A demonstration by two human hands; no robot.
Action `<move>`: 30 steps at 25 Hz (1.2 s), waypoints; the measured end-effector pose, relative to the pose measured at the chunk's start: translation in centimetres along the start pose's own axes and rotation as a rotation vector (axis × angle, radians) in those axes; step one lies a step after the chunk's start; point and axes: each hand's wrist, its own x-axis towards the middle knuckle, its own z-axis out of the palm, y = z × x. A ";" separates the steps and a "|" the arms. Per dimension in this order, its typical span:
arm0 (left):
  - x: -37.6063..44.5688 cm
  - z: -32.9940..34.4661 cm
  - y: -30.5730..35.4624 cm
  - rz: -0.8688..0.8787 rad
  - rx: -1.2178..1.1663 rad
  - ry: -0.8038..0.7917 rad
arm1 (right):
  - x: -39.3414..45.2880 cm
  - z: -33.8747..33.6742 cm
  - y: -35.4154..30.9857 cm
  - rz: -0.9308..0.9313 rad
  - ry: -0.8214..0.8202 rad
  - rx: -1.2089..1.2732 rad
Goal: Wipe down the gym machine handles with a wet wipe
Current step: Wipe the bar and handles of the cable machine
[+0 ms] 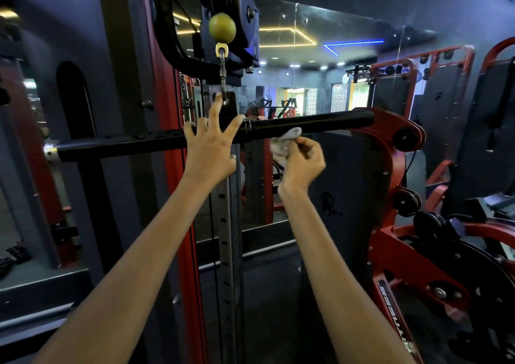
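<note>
Left hand (pixel 209 151) fingers spread over black bar (pixel 306 125), right hand (pixel 302 163) grip pinching wet wipe (pixel 287 139) under bar

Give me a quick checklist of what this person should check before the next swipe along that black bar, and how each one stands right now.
1. Wipe in hand: ok. The right hand pinches the wet wipe.
2. Wipe on the bar: ok. It meets the underside of the black bar, right of the middle.
3. Bar steadied: ok. The left hand rests spread-fingered on it near the hanging chain.
4. Path to the right clear: ok. Bare bar runs to the red bracket.
5. Left half wiped: cannot tell.
6. Wipe moist enough: cannot tell.
</note>
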 end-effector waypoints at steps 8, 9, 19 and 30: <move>0.0 0.3 -0.1 0.008 -0.031 0.035 | -0.5 -0.6 1.2 -0.516 -0.193 -0.334; 0.0 0.3 -0.2 0.008 -0.032 0.033 | 0.3 -1.1 1.1 -0.520 -0.159 -0.330; 0.3 0.9 -0.4 0.012 -0.013 0.064 | 10.0 -5.6 -1.8 -0.418 0.337 -0.239; 0.3 1.1 -0.4 0.010 -0.009 0.072 | 7.5 -3.4 -0.6 -0.484 0.262 -0.325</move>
